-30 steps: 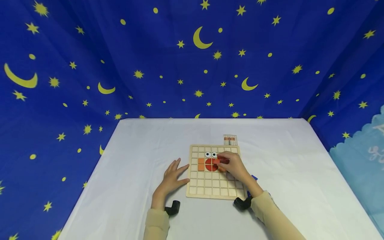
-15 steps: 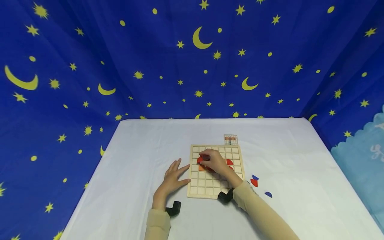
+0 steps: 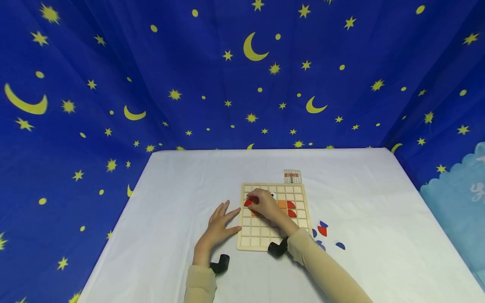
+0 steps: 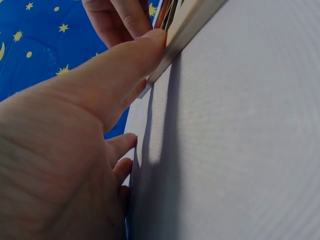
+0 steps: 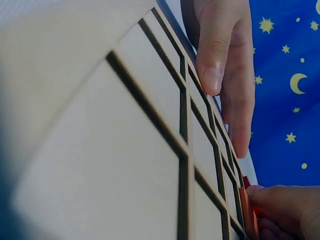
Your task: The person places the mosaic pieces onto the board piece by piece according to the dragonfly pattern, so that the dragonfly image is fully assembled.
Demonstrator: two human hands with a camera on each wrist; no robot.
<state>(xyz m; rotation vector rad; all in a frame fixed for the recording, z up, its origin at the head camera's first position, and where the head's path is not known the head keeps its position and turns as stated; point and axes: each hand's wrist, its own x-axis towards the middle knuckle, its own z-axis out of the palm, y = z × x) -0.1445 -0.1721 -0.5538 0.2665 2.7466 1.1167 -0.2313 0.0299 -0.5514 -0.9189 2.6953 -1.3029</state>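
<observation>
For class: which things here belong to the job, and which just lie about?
Job:
- wooden grid board
- red piece at the right hand
- placed red pieces
- orange squares
- picture card, probably the pattern
- loose red piece, probably
- blue pieces, probably

Just there:
- starry curtain
- white tablecloth
- black wrist devices

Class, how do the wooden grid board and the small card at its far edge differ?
The board is much larger than the card. The left hand touches the board's edge; no hand touches the card. Both show grids with orange in them.
</observation>
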